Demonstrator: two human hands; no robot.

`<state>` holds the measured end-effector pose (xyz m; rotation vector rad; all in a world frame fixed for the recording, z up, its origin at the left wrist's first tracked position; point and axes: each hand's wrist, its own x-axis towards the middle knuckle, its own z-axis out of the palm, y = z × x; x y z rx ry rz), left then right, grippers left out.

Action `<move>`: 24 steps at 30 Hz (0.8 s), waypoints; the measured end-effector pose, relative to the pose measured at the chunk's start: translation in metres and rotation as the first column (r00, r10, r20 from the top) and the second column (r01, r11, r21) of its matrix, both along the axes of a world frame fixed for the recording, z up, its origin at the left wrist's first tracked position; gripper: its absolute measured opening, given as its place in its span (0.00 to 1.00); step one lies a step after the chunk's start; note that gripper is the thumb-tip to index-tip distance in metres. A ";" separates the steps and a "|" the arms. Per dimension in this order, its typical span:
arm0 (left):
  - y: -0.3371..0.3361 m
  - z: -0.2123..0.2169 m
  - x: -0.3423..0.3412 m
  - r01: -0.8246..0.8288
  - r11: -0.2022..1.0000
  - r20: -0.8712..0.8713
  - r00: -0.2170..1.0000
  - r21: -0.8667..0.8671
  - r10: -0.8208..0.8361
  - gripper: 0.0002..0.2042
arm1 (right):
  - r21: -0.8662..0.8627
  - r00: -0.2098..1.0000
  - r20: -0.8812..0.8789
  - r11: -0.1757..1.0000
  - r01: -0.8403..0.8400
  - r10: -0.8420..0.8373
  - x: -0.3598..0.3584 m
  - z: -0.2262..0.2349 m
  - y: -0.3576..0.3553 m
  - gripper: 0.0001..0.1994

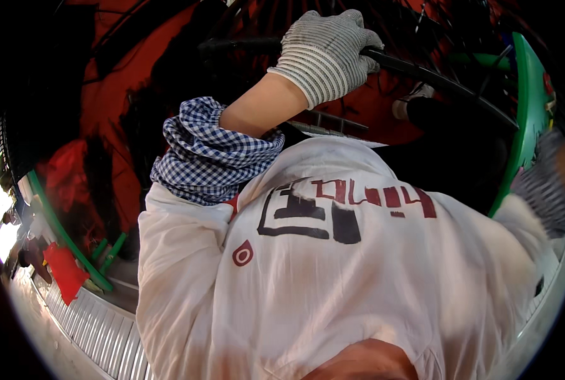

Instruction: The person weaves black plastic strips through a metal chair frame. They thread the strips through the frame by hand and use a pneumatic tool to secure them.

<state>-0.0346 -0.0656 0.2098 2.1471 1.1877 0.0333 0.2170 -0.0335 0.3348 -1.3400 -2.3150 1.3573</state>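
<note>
Much of the view is blocked by a white shirt [333, 278] printed with red and black marks across its upper part, and the background beyond is dark and hard to make out. The left hand [323, 54], gloved in grey knit, is closed around a black curved bar [447, 82] at top centre. The right hand [545, 190] is blurred beside a green panel [526, 120] at the right rim; its fingers cannot be judged.

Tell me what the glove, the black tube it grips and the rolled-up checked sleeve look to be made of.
Glove: knitted grey-white yarn, likely cotton; ribbed rows and cuff show, matte.
Black tube: looks like rubber or coated metal; smooth, slightly shiny curve, cannot tell which.
Sleeve: thin woven cloth in blue and white checks, bunched in soft folds.
</note>
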 end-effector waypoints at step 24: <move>-0.017 -0.042 -0.008 -0.006 0.887 0.069 0.997 0.463 -0.029 0.14 | -0.495 0.914 -0.183 0.837 0.231 -0.361 -0.014 -0.091 -0.078 0.18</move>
